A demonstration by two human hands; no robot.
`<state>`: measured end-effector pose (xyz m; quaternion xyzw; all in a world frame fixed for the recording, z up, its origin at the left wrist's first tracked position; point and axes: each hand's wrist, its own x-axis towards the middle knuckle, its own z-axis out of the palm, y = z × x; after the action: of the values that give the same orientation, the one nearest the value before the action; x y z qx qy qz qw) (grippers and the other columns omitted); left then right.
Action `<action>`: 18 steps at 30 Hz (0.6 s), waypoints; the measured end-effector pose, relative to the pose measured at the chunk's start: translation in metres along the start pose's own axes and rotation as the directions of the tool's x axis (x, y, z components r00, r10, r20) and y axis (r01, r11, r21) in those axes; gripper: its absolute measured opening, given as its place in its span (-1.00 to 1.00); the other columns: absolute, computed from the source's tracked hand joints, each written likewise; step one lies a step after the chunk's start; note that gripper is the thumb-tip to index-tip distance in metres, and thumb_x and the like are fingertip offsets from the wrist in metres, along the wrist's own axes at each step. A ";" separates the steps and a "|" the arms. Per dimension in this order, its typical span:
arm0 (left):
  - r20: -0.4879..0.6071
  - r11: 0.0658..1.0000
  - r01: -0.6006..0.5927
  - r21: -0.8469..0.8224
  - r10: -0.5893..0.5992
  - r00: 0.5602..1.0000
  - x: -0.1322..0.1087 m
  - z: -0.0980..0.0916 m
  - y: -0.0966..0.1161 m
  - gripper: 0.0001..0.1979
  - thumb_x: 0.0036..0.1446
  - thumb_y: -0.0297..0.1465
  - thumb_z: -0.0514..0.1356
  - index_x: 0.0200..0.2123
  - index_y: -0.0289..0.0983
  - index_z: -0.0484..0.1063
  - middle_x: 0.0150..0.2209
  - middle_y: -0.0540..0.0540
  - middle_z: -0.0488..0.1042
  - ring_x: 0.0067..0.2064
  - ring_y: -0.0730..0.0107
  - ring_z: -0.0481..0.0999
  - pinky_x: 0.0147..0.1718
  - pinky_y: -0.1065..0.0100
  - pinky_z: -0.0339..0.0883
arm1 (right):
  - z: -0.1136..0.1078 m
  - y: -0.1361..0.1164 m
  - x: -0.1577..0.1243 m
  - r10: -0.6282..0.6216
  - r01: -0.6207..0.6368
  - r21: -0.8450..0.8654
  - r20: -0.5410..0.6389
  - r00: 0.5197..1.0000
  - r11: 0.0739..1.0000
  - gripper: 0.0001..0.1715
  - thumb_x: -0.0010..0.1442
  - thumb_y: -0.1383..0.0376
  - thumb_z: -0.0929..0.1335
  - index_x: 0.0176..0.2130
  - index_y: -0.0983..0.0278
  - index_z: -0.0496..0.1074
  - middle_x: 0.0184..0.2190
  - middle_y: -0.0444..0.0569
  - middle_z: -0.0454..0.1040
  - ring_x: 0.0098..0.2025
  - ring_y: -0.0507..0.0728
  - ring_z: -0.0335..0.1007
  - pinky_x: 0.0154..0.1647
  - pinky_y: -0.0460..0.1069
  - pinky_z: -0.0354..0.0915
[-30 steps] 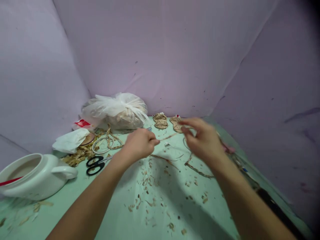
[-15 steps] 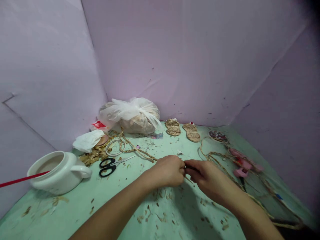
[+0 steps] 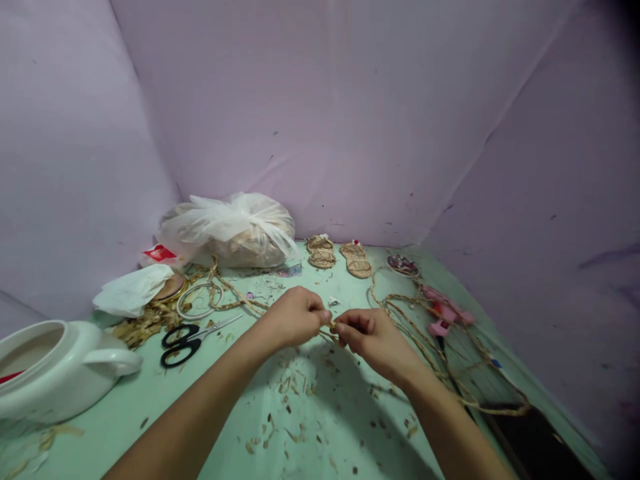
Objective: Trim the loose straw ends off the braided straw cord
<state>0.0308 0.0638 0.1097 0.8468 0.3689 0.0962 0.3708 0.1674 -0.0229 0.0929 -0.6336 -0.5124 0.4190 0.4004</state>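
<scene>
Close together over the middle of the table, my left hand (image 3: 300, 316) and my right hand (image 3: 369, 336) both pinch a thin straw-coloured braided cord (image 3: 332, 325). A short bit of it shows between the fingertips; the rest there is hidden by the fingers. A braided length (image 3: 250, 303) runs off to the left of my left hand. To the right of my right hand, more loops of braided cord (image 3: 400, 308) lie on the table. Left of my left forearm are black-handled scissors (image 3: 186, 340), blades pointing towards the hands.
A white pot (image 3: 75, 363) stands at left. Behind are a tied plastic bag (image 3: 235, 230), small woven sandals (image 3: 321, 252), and a dish of beads (image 3: 403, 264). A ring (image 3: 185, 310) lies near dry strips (image 3: 143, 323). A pink glue gun (image 3: 445, 313) lies right; scraps (image 3: 290, 387) litter the front.
The view has turned to the right, so everything sits further left. My fingertips have come slightly apart, and a bit of cord now shows between them.
</scene>
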 end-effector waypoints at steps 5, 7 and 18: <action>-0.293 0.999 -0.003 -0.048 -0.011 0.956 0.003 -0.019 -0.004 -0.72 -0.05 -0.31 0.06 -0.30 -0.29 0.45 -0.37 -0.07 0.48 -0.37 0.38 0.39 -0.41 0.39 0.22 | 0.000 -0.002 0.003 0.187 -0.169 0.352 -0.017 0.982 0.920 -0.80 -0.18 0.22 0.35 -0.65 0.32 0.32 -0.75 -0.19 0.20 -0.71 -0.10 -0.08 -0.67 -0.11 -0.19; -0.369 0.995 0.042 -0.093 -0.074 0.926 0.002 -0.026 -0.005 -0.72 -0.05 -0.30 0.07 -0.30 -0.30 0.46 -0.39 -0.06 0.49 -0.38 0.37 0.40 -0.42 0.38 0.23 | -0.002 -0.002 0.003 0.212 -0.196 0.442 0.013 0.977 0.876 -0.80 -0.21 0.24 0.37 -0.63 0.34 0.32 -0.74 -0.18 0.21 -0.71 -0.11 -0.07 -0.68 -0.12 -0.23; -0.486 0.999 -0.040 -0.007 0.032 0.873 -0.013 -0.032 0.011 -0.79 -0.08 -0.32 0.12 -0.43 -0.25 0.52 -0.42 -0.01 0.53 -0.36 0.34 0.45 -0.33 0.36 0.27 | -0.005 0.000 0.003 0.192 -0.156 0.553 -0.007 0.981 0.818 -0.82 -0.21 0.28 0.37 -0.59 0.36 0.34 -0.72 -0.21 0.19 -0.71 -0.13 -0.06 -0.68 -0.13 -0.24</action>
<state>0.0142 0.0677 0.1411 0.7991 0.4335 0.3158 0.2717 0.1727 -0.0203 0.0936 -0.5486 -0.2975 0.5633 0.5415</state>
